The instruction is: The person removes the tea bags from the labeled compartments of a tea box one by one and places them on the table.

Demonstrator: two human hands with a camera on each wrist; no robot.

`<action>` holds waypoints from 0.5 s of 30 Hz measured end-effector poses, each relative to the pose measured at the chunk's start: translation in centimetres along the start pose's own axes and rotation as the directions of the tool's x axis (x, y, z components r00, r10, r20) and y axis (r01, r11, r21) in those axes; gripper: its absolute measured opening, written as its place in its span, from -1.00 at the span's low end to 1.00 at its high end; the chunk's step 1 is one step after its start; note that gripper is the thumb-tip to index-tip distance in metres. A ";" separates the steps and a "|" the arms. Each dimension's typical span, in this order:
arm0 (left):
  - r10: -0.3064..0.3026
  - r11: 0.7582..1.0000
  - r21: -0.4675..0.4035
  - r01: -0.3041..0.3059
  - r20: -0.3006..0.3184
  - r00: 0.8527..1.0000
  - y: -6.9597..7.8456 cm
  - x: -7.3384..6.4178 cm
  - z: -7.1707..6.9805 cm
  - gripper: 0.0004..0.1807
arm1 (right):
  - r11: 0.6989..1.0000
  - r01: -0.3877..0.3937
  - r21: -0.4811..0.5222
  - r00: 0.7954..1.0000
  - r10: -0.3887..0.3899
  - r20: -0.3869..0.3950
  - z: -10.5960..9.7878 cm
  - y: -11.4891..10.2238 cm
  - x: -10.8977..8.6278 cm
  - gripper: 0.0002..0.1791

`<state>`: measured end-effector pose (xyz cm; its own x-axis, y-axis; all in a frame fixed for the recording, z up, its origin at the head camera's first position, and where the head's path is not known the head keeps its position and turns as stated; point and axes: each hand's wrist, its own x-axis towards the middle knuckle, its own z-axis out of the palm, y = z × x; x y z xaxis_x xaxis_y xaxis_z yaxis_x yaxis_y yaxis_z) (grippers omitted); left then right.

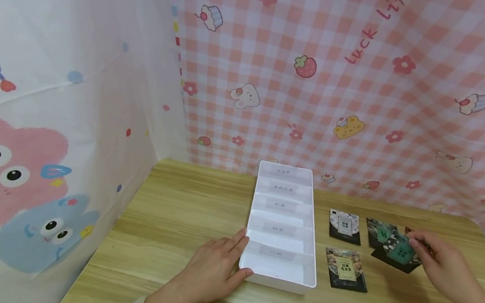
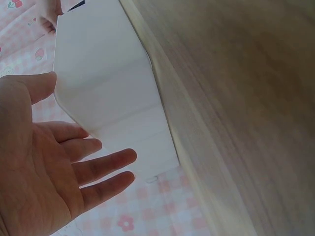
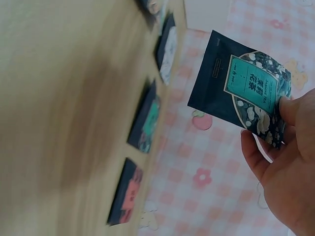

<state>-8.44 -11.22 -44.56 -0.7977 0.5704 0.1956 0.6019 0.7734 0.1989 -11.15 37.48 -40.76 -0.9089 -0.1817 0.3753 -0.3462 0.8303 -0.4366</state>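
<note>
My right hand (image 1: 446, 261) pinches a jasmine tea packet (image 3: 251, 81) by one end, lifted above the table. It is dark, with a teal label and white flowers. My left hand (image 1: 208, 272) rests at the near left corner of a white divided box (image 1: 278, 283), fingers extended and thumb touching its edge. In the left wrist view the fingers (image 2: 106, 164) are spread beside the box's outer wall (image 2: 106, 64). Under the held packet, partly hidden, lies a green-labelled packet (image 1: 379, 230). A red-labelled packet (image 3: 129, 194) shows in the right wrist view.
Labelled compartments run the length of the box. To its right lie a white-labelled packet (image 1: 344, 227) and a yellow-labelled packet (image 1: 346, 271). Everything sits on a wooden table (image 1: 172, 203), with a pink checked cloth (image 1: 236, 123) hanging behind and a white printed cloth (image 1: 99, 101) at the left.
</note>
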 end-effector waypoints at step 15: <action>-0.004 1.000 0.009 0.004 0.009 1.000 0.0 -0.1 0.0 -0.24 | 0.978 -0.205 -0.047 0.948 0.210 0.240 1.1 2.3 -1.6 -0.82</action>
<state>-8.37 -11.24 -44.58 -0.8006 0.5694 0.1865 0.5981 0.7784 0.1910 -10.71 39.09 -43.21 -0.9900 -0.1240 0.0677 -0.1413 0.8738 -0.4653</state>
